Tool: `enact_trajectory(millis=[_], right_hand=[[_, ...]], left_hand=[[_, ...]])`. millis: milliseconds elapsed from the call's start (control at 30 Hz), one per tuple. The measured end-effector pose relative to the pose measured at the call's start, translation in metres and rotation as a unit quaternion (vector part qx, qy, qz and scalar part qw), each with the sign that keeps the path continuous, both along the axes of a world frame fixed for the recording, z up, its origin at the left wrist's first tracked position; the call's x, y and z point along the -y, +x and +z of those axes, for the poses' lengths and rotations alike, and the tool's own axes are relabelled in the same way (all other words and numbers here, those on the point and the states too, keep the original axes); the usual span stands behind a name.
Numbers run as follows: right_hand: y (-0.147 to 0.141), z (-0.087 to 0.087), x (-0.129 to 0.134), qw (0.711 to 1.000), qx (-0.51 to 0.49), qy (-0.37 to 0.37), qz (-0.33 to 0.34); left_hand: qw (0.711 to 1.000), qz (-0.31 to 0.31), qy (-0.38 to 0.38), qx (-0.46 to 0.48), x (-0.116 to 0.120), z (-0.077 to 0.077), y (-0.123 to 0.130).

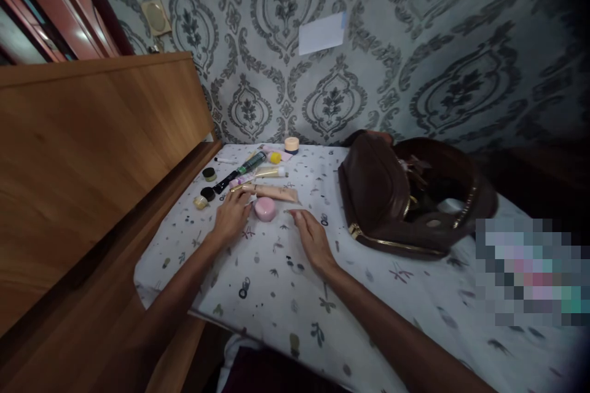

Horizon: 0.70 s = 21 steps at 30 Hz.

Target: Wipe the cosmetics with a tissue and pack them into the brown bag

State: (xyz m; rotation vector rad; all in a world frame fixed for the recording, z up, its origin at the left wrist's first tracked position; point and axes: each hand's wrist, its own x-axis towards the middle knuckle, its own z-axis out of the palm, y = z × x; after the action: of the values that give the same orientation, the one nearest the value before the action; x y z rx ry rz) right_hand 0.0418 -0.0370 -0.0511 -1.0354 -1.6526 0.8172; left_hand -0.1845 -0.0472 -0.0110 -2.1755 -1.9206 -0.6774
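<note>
A round pink jar (265, 209) stands on the patterned white tablecloth (271, 282) between my hands. Just left of it is my left hand (233, 215), its fingertips at the near end of a peach-coloured tube (276, 193); whether they grip anything is too small to tell. To the jar's right, my right hand (311, 234) rests low over the cloth, apart from the jar, with fingers extended and nothing held. Beyond lie a clear tube (271, 172), a dark green tube (252, 163), a black tube (225, 182) and a yellow-capped pink tube (275, 158).
An open brown bag (375, 190) with a gold zipper stands on the right. Small jars (209, 174) sit at the left, and a peach-lidded jar (291, 145) is near the wall. A wooden cabinet (106, 153) borders the table's left side.
</note>
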Motion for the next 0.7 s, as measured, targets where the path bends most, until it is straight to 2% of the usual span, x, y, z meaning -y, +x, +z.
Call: enact_trajectory(millis=[267, 433, 567, 700], right_hand=[[0.000, -0.001, 0.001, 1.000, 0.001, -0.006, 0.002], [0.000, -0.001, 0.000, 1.000, -0.004, -0.006, 0.003], [0.000, 0.001, 0.001, 1.000, -0.002, -0.015, 0.006], [-0.001, 0.002, 0.002, 1.000, -0.001, -0.014, 0.006]], left_hand=[[0.996, -0.043, 0.016, 0.080, 0.000, -0.002, -0.022], [0.994, -0.062, 0.018, 0.085, -0.002, -0.002, -0.025], [0.998, -0.040, 0.017, 0.052, -0.012, 0.011, -0.024], [1.000, -0.023, 0.007, 0.018, -0.048, 0.033, -0.019]])
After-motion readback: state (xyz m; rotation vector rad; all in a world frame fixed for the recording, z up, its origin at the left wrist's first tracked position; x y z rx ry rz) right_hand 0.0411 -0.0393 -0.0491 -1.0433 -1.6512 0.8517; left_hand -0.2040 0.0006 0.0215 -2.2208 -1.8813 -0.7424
